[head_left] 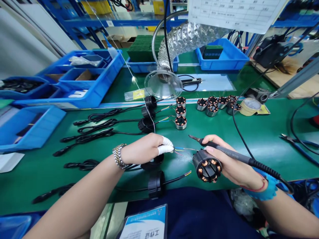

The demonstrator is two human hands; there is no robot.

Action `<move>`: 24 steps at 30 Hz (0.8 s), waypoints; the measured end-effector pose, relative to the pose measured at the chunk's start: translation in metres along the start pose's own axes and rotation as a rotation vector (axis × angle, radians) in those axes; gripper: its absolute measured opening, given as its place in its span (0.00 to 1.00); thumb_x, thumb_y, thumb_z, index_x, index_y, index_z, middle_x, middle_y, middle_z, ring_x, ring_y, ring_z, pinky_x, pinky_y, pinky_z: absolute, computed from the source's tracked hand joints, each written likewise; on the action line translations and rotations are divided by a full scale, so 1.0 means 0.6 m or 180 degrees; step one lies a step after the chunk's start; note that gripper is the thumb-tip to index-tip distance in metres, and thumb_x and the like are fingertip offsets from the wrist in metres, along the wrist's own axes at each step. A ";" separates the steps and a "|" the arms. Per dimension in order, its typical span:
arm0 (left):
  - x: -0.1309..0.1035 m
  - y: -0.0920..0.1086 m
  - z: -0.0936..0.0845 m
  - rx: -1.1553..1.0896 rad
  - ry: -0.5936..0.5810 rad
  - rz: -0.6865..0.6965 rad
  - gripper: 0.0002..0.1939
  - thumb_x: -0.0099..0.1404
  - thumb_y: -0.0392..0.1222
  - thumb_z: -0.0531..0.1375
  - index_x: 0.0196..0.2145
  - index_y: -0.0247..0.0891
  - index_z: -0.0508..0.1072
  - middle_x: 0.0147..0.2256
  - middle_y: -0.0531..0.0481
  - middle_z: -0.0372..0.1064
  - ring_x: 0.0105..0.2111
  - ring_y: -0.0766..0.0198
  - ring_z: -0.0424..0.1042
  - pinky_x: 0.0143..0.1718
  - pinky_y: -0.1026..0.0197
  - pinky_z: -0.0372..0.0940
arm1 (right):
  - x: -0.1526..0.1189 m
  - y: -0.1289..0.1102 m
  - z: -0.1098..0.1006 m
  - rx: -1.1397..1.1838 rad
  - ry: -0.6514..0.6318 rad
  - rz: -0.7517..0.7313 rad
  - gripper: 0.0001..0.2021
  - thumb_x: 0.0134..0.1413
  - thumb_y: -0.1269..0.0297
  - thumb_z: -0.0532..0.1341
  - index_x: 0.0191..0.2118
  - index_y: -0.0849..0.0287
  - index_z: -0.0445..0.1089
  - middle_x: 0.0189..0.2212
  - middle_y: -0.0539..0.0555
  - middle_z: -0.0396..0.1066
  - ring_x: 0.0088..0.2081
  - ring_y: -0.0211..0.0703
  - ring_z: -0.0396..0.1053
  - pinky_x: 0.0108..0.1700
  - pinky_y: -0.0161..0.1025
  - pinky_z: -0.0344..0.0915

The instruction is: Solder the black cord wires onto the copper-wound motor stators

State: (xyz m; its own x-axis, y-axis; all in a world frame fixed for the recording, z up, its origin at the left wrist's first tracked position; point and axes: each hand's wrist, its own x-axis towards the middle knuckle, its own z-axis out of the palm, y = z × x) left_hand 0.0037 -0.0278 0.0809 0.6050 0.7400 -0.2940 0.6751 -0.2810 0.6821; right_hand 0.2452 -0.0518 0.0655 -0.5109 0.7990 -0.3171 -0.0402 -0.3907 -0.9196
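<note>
My left hand (149, 147), with white finger covers on thumb and forefinger, is closed in a pinch on the end of a cable. Its thin coloured wires (179, 149) reach toward the stator. A thin pale strand (143, 96) comes down from above to this hand. My right hand (231, 162) is closed around a soldering iron (229, 151), its tip pointing left. The same hand holds a stator (207, 166) with copper windings, its open end tilted toward me. A black round cap (152, 162) lies partly hidden under my left hand.
Three stators (180, 111) wired to black caps and cables stand ahead; several loose ones (212, 109) are to their right. A clear fume hood (163, 84) hangs behind. Another cap (156, 184) lies near the edge. Blue bins (92, 96) are left, cutters (299, 142) right.
</note>
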 end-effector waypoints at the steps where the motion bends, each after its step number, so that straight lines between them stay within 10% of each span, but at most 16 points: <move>1: -0.001 0.000 0.000 -0.0055 0.0019 -0.0010 0.16 0.63 0.44 0.48 0.24 0.35 0.67 0.22 0.55 0.61 0.22 0.71 0.60 0.26 0.70 0.56 | 0.000 0.000 0.001 0.0031 -0.0018 0.0007 0.10 0.56 0.58 0.52 0.42 0.53 0.55 0.22 0.44 0.60 0.18 0.29 0.58 0.18 0.26 0.57; 15: -0.003 -0.007 0.003 -0.0153 -0.0028 -0.0088 0.16 0.63 0.46 0.48 0.25 0.35 0.69 0.22 0.55 0.61 0.22 0.70 0.60 0.25 0.70 0.56 | -0.002 0.003 0.003 -0.0094 0.0041 0.0072 0.11 0.56 0.57 0.51 0.43 0.54 0.56 0.23 0.44 0.62 0.18 0.29 0.60 0.18 0.27 0.59; 24: -0.022 -0.007 0.012 0.0082 0.0318 0.0017 0.15 0.63 0.46 0.49 0.31 0.37 0.72 0.28 0.53 0.69 0.26 0.68 0.66 0.29 0.68 0.60 | -0.013 0.000 -0.005 -0.2027 0.0156 -0.0849 0.09 0.56 0.61 0.51 0.43 0.54 0.55 0.26 0.47 0.57 0.25 0.32 0.56 0.26 0.30 0.58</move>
State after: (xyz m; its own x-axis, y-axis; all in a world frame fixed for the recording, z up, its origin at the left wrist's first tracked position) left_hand -0.0040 -0.0409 0.0772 0.5643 0.7954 -0.2213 0.6835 -0.2997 0.6656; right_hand 0.2521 -0.0566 0.0675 -0.5135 0.8562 -0.0575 0.3608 0.1546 -0.9198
